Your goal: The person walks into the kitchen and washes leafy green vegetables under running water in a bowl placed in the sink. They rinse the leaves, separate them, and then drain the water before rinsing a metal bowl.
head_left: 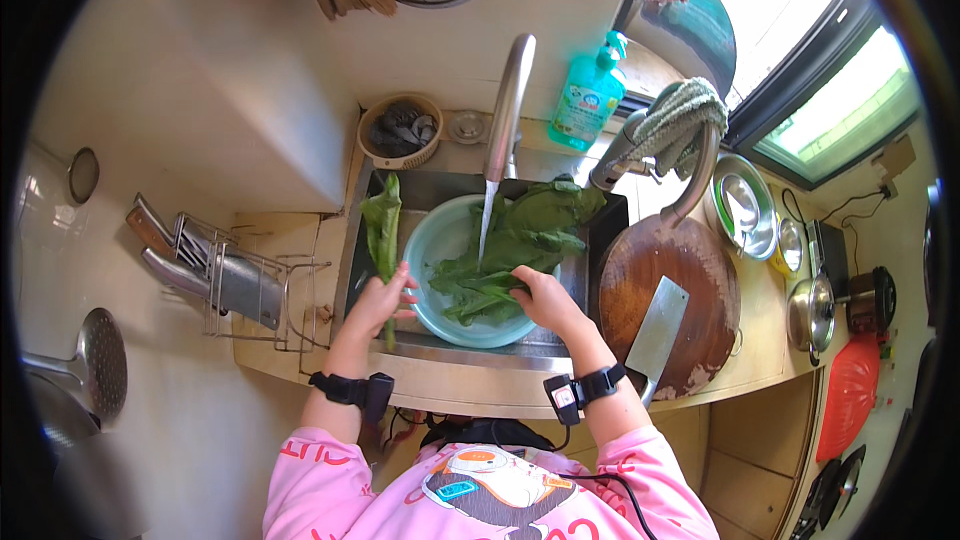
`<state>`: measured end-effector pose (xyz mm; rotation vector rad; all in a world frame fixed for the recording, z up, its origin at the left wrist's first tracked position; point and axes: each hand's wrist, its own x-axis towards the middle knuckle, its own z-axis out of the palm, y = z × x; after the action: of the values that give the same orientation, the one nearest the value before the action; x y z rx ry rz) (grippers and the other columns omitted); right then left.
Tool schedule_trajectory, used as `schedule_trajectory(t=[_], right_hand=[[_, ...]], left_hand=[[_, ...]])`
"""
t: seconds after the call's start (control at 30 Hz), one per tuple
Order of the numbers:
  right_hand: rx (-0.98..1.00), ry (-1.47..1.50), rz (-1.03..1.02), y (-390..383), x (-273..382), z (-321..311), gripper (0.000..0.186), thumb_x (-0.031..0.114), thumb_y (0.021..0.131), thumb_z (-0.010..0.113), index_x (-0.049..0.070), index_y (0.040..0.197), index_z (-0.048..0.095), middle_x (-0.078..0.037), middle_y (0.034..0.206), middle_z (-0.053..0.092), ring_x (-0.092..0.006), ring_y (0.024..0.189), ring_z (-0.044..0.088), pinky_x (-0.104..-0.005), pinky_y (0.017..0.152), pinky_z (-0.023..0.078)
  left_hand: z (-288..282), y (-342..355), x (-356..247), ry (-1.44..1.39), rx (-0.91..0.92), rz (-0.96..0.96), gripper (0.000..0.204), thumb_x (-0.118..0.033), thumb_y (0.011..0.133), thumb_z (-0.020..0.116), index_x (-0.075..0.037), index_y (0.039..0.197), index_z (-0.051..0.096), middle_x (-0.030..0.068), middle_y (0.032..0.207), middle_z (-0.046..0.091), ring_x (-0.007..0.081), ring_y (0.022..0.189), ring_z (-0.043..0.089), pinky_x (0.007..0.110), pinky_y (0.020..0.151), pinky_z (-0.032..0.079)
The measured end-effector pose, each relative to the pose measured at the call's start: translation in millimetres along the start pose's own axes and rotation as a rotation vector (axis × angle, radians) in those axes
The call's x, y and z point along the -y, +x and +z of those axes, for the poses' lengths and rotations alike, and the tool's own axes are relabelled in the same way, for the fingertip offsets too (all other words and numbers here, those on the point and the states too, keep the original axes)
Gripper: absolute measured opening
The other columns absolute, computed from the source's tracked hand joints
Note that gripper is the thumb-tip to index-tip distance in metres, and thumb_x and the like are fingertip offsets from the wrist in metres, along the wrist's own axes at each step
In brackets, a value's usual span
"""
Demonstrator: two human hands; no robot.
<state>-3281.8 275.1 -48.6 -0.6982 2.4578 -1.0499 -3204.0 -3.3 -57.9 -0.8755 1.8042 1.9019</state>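
Over the left side of the sink (352, 285), my left hand (380, 302) is closed around a long green vegetable leaf (383, 225), which stands roughly upright. A pale green basin (428, 312) sits in the sink with water in it. Large leafy greens (540, 225) lie in the basin and spill over its far right rim. At the basin's near right side, my right hand (548, 300) grips a bunch of these leaves. Water (486, 225) runs from the metal faucet (511, 100) onto the greens.
Right of the sink, a cleaver (660, 325) lies on a round wooden chopping board (620, 275). Behind stand a green soap bottle (585, 105), a cloth-draped second faucet (685, 130) and a small basket (425, 155). A wire knife rack (295, 295) is at left; metal bowls (762, 225) are at right.
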Motion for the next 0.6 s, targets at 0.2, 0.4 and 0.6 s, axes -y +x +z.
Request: schedule_trajectory(t=[0.2, 0.4, 0.6], right_hand=[[0.044, 0.182, -0.208, -2.2, 67.6, -26.2, 0.024, 0.013, 0.081, 0.062, -0.002, 0.099, 0.058, -0.02, 0.086, 0.062, -0.0318, 0.078, 0.06, -0.035, 0.069, 0.047], [-0.09, 0.312, -0.074, -2.8, 67.5, -35.0, 0.024, 0.019, 0.086, 0.06, -0.003, 0.097, 0.058, -0.012, 0.076, 0.06, -0.0139, 0.068, 0.052, -0.0282, 0.063, 0.044], [-0.487, 0.129, 0.059, 9.1, 29.4, -13.0, 0.021, 0.02, 0.086, 0.057, 0.001, 0.092, 0.062, -0.019, 0.08, 0.062, -0.0332, 0.073, 0.06, -0.0337, 0.065, 0.046]], left_hand=[[35.1, 18.2, -4.2, 0.074, 0.333, 0.335, 0.043, -0.034, 0.097, 0.036, -0.007, 0.128, 0.049, 0.0038, 0.129, 0.049, 0.0171, 0.122, 0.041, 0.033, 0.1, 0.032], [47.5, 23.0, 1.7, 0.189, 0.371, 0.293, 0.046, -0.037, 0.093, 0.046, -0.005, 0.125, 0.05, 0.0057, 0.12, 0.054, 0.0141, 0.109, 0.049, 0.029, 0.094, 0.038], [31.5, 13.3, 4.0, 0.324, 0.226, 0.384, 0.043, -0.04, 0.085, 0.059, -0.002, 0.105, 0.06, 0.0089, 0.099, 0.062, 0.0181, 0.092, 0.056, 0.032, 0.082, 0.043]])
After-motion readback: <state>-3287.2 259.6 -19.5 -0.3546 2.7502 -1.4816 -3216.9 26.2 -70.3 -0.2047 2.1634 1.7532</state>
